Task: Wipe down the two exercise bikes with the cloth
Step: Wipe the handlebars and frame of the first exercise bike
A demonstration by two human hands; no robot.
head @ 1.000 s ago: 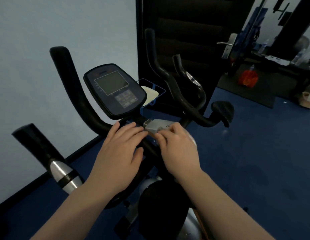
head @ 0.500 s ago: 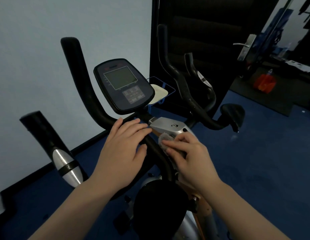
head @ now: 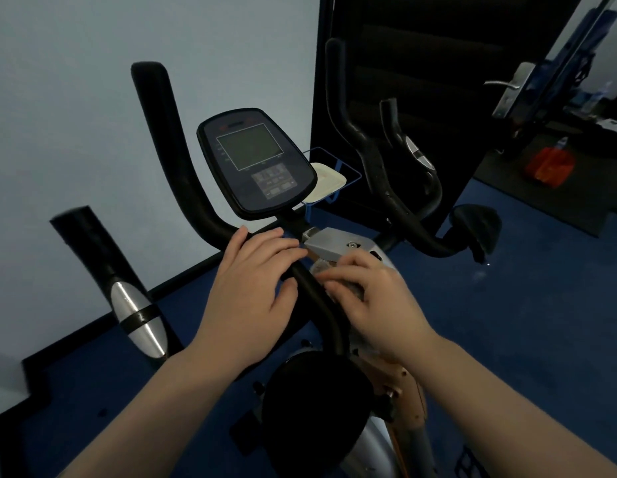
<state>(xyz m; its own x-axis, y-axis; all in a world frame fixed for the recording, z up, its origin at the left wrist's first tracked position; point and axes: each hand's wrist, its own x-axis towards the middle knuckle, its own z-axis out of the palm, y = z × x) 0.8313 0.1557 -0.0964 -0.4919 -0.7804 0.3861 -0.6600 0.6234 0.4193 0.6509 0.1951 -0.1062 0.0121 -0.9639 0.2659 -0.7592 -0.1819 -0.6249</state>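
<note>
My right hand (head: 376, 301) hides most of the grey crumpled cloth (head: 338, 288); my forearms run off the bottom edge.

A blue carpeted floor (head: 507, 339) carries the exercise bike (head: 334, 305) beside the wall.

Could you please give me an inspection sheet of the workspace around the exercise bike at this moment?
Surface: blue carpet, marks faint.
Job's things: near exercise bike with console; second bike's handlebar beyond; cloth against the silver bracket.
Clutter: white pad in a blue holder; orange object far right.
Grippers: left hand rests open on the black bar; right hand fingers curled on the cloth.
Cables: nothing seen.
Surroundings: pale wall, dark door.
</note>
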